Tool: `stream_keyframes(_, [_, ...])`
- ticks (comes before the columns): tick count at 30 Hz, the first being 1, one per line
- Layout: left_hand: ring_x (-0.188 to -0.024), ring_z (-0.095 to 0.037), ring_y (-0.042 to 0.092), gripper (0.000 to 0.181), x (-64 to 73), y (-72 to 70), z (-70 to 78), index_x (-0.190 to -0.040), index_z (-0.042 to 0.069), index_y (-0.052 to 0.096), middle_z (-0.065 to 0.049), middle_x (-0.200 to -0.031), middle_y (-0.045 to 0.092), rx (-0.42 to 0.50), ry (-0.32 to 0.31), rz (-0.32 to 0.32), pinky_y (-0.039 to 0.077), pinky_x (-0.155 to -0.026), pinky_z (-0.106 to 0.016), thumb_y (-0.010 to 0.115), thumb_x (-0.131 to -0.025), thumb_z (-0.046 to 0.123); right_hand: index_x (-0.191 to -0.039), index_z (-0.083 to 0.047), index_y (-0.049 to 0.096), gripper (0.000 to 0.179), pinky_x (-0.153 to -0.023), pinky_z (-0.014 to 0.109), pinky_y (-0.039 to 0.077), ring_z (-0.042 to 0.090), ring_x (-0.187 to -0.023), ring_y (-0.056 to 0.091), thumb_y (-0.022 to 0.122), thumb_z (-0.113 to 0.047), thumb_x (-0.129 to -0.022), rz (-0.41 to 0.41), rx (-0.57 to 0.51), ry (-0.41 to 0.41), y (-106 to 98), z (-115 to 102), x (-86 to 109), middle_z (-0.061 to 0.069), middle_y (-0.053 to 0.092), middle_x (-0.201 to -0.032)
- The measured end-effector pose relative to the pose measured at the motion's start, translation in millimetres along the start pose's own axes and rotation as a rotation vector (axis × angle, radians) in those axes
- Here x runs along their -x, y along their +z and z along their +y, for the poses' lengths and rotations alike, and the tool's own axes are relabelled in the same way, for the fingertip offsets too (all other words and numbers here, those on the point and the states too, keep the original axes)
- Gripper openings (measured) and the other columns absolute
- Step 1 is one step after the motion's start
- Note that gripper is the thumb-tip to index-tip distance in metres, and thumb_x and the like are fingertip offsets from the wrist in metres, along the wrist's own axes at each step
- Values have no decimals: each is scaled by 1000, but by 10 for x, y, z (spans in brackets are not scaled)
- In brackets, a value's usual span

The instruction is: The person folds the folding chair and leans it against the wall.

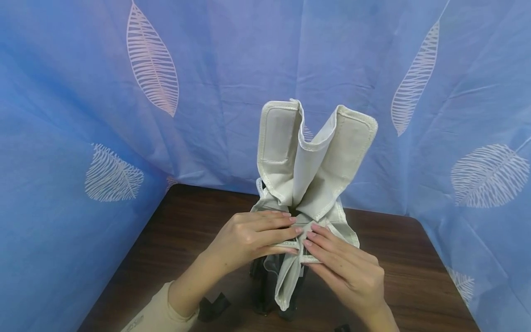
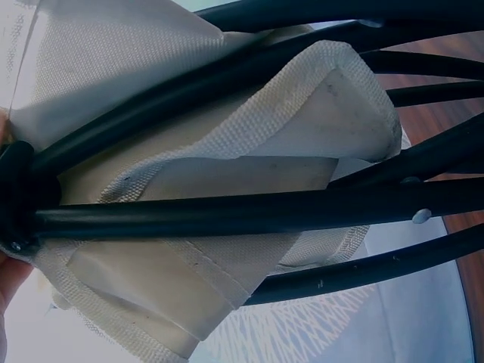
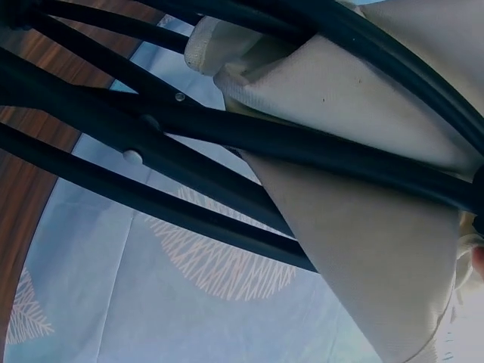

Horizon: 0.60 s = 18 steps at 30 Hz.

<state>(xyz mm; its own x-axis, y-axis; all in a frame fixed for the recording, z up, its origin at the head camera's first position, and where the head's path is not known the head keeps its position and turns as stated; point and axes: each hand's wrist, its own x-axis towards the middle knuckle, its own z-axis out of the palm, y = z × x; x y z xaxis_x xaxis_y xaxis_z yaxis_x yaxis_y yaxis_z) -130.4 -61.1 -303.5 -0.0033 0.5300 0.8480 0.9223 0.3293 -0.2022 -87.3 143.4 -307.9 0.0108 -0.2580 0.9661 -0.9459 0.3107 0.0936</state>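
Observation:
A folding stool with pale grey fabric (image 1: 348,147) and a black tube frame (image 2: 166,219) stands folded together in front of me. Two fabric flaps spread upward in a V, and a narrow end hangs between the tubes. My left hand (image 1: 244,233) grips the stool's upper left side, fingers laid over the fabric edge. On the other side my right hand (image 1: 348,267) grips the upper right edge, its fingertips near those of the left. Black tubes (image 3: 333,151) cross in front of the folded fabric in the right wrist view. Both palms are hidden.
The stool is over a dark brown wooden table (image 1: 394,258). Blue curtains (image 1: 232,55) with white leaf prints surround the table at the back and sides. Black pieces (image 1: 213,308) lie low on the table near my left sleeve (image 1: 163,309).

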Motion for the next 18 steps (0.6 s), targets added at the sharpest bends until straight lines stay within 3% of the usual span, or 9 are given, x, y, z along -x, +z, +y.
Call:
stream_keyframes(9, [-96, -11, 72, 39, -26, 22, 9, -105, 12, 77, 2, -98, 76, 4, 10, 11, 54, -90, -19, 79, -75, 38, -89, 10, 74, 23, -101, 22, 49, 19, -117, 64, 69, -12, -89, -41, -56, -7, -39, 41, 3, 15, 72, -109])
stream_keyframes(18, [-97, -13, 72, 39, 28, 48, 30, -104, 9, 76, 0, -100, 76, 27, -5, 33, 54, -92, -21, 79, -75, 36, -88, 11, 74, 23, -100, 25, 50, 22, -116, 65, 70, -11, -88, -24, -85, -35, -14, 48, -2, 18, 73, -105])
